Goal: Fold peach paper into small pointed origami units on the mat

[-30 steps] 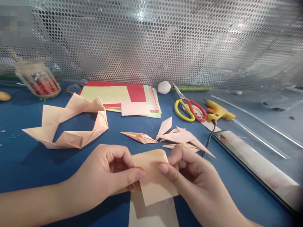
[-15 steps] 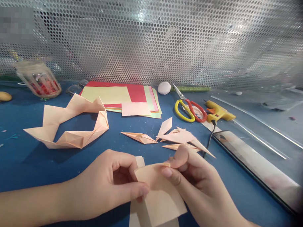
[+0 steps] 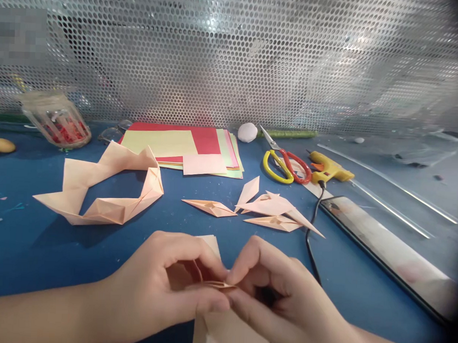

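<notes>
Between my two hands is a small sheet of peach paper (image 3: 216, 285), now bent so its upper edge faces me. My left hand (image 3: 165, 284) pinches it with thumb and fingers from the left. My right hand (image 3: 273, 288) grips the same sheet at its right end, the fingertips of both hands nearly meeting. Below them lies more pale paper (image 3: 231, 331), partly covered by my hands. Just beyond are several folded peach paper pieces (image 3: 265, 205). A ring of joined folded paper (image 3: 111, 210) stands to the left.
Behind sits a stack of coloured paper (image 3: 158, 143). Scissors (image 3: 287, 166), a yellow glue gun (image 3: 330, 167) with its black cord, clear glue sticks (image 3: 393, 209) and a phone (image 3: 387, 252) lie at the right. A glass jar (image 3: 60, 120) stands back left, before a perforated metal screen (image 3: 218, 56).
My right hand has moved left and down toward my left hand. The sheet, which hung with its flat face showing, is now folded over between the fingers of both hands.
</notes>
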A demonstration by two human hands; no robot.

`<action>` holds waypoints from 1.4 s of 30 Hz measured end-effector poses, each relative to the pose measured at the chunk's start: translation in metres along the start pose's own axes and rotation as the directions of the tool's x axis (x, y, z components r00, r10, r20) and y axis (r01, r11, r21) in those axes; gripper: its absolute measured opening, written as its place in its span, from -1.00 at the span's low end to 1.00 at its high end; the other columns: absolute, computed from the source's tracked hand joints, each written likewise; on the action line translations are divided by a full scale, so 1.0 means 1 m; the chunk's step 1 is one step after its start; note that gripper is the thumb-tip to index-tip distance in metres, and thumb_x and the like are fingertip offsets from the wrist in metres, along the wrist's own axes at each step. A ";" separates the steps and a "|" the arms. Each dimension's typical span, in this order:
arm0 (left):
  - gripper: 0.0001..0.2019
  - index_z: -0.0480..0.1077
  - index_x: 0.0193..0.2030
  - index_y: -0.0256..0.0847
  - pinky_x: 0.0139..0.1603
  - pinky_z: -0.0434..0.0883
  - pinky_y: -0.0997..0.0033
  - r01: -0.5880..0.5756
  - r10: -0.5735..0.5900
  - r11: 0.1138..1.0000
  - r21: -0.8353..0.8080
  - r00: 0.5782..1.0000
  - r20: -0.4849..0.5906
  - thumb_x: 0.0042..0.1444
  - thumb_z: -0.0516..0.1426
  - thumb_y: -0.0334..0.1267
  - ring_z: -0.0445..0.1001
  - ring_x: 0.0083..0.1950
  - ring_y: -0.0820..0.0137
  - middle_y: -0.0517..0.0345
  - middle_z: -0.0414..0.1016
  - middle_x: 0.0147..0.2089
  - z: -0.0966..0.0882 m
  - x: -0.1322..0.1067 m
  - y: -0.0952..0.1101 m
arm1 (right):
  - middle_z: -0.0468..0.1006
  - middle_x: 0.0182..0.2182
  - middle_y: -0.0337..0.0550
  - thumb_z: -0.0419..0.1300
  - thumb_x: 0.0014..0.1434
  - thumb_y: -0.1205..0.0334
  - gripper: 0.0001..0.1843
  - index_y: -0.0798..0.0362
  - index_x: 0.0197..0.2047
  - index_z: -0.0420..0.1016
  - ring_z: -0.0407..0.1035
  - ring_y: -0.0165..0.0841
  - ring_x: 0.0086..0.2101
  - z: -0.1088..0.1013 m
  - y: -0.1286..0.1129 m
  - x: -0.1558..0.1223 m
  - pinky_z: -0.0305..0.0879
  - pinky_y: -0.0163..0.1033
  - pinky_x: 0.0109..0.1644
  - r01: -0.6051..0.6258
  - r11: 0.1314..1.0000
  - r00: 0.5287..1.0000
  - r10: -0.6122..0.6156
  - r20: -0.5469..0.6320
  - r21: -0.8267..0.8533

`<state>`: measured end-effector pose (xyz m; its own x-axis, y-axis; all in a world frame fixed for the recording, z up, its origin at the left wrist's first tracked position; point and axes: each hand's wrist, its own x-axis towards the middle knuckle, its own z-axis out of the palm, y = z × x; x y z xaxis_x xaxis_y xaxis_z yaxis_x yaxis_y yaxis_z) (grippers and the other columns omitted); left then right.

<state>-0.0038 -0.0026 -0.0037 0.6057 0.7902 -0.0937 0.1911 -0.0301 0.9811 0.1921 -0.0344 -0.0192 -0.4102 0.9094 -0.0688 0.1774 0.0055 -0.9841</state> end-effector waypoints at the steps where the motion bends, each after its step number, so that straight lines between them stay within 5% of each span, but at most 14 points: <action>1: -0.97 0.55 -0.38 -0.13 -0.29 0.38 0.57 -0.020 0.020 0.999 0.025 1.000 -0.010 0.04 0.28 -0.27 0.49 -0.34 0.48 0.28 0.57 -0.38 0.000 -0.001 0.000 | 0.21 -0.63 -0.46 0.21 0.20 0.19 -0.78 -0.03 -0.35 0.19 0.02 -0.51 -0.61 0.001 0.000 -0.001 -0.09 -0.38 -0.54 0.002 1.000 1.000 -0.002 0.004 -0.014; 5: -0.88 0.57 -0.42 -0.10 -0.40 0.34 0.56 -0.072 0.078 0.991 0.110 0.995 -0.055 0.10 0.24 -0.19 0.48 -0.42 0.48 0.26 0.58 -0.43 0.003 -0.004 -0.001 | 0.22 -0.65 -0.49 0.19 0.19 0.21 -0.81 -0.05 -0.30 0.19 0.02 -0.54 -0.65 0.002 0.006 0.000 -0.13 -0.41 -0.61 0.082 0.995 0.996 -0.079 0.044 -0.053; 9: -0.83 0.53 -0.49 -0.11 -0.45 0.28 0.54 -0.132 0.154 0.973 0.187 0.982 -0.106 0.09 0.21 -0.21 0.37 -0.50 0.52 0.27 0.49 -0.52 0.004 -0.007 -0.001 | 0.32 -0.62 -0.44 0.22 0.19 0.15 -0.73 -0.04 -0.05 0.33 0.14 -0.50 -0.64 0.001 0.009 0.003 0.02 -0.41 -0.59 0.125 0.990 0.988 -0.119 0.094 -0.070; 12: -0.84 0.50 -0.49 -0.07 -0.42 0.31 0.57 -0.174 0.213 0.966 0.190 0.954 -0.209 0.10 0.18 -0.28 0.40 -0.49 0.55 0.34 0.49 -0.52 0.004 -0.007 0.000 | 0.34 -0.61 -0.38 0.23 0.21 0.09 -0.84 -0.02 -0.29 0.42 0.13 -0.49 -0.61 -0.002 0.003 0.004 0.07 -0.39 -0.55 0.051 0.997 0.997 -0.048 0.054 -0.055; 14: -0.83 0.47 -0.50 -0.07 -0.38 0.34 0.62 -0.185 0.227 0.968 0.171 0.934 -0.277 0.09 0.17 -0.33 0.43 -0.45 0.57 0.39 0.50 -0.50 0.004 -0.006 0.002 | 0.33 -0.61 -0.35 0.23 0.20 0.07 -0.71 0.00 -0.47 0.34 0.09 -0.48 -0.60 -0.003 0.000 0.004 0.05 -0.39 -0.56 0.003 0.999 1.000 -0.002 0.007 -0.047; 25: -0.80 0.45 -0.51 -0.10 -0.41 0.28 0.57 -0.089 0.118 0.988 0.126 0.963 -0.241 0.13 0.20 -0.19 0.36 -0.45 0.54 0.33 0.41 -0.49 0.008 -0.008 -0.001 | 0.40 -0.61 -0.31 0.28 0.17 0.05 -0.68 0.00 -0.51 0.36 0.15 -0.46 -0.58 -0.002 0.001 0.001 0.12 -0.38 -0.54 0.007 0.996 1.000 -0.009 -0.023 -0.086; 32: -0.65 0.39 -0.43 -0.12 -0.41 0.28 0.64 0.025 -0.017 0.999 0.023 0.952 -0.307 0.18 0.18 0.11 0.32 -0.40 0.54 0.32 0.38 -0.43 -0.003 0.000 -0.008 | 0.45 -0.57 -0.26 0.27 0.19 -0.07 -0.61 0.00 -0.49 0.34 0.20 -0.43 -0.56 -0.002 -0.001 0.000 0.11 -0.34 -0.50 -0.037 0.997 0.973 0.051 -0.223 0.068; 38: -0.62 0.31 -0.42 -0.13 -0.41 0.27 0.68 0.039 -0.041 0.999 -0.014 0.952 -0.303 0.24 0.11 0.11 0.29 -0.42 0.58 0.37 0.29 -0.46 -0.006 0.004 -0.007 | 0.29 -0.60 -0.34 0.27 0.18 -0.15 -0.54 0.01 -0.49 0.29 0.11 -0.48 -0.58 -0.003 0.000 0.002 0.05 -0.38 -0.53 -0.031 0.987 0.965 0.071 -0.253 0.157; 42: -0.71 0.35 -0.37 -0.10 -0.39 0.28 0.67 0.035 -0.032 0.999 0.007 0.968 -0.250 0.26 0.11 0.03 0.32 -0.39 0.57 0.37 0.34 -0.42 -0.003 0.002 -0.004 | 0.31 -0.59 -0.32 0.23 0.23 -0.01 -0.66 0.00 -0.46 0.36 0.18 -0.45 -0.56 -0.005 -0.002 0.003 0.13 -0.37 -0.52 0.047 0.999 0.963 -0.047 -0.267 -0.004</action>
<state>-0.0055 0.0007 -0.0070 0.3868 0.9187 -0.0794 0.2174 -0.0072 0.9760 0.1945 -0.0294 -0.0165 -0.1644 0.9861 0.0233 0.1612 0.0502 -0.9856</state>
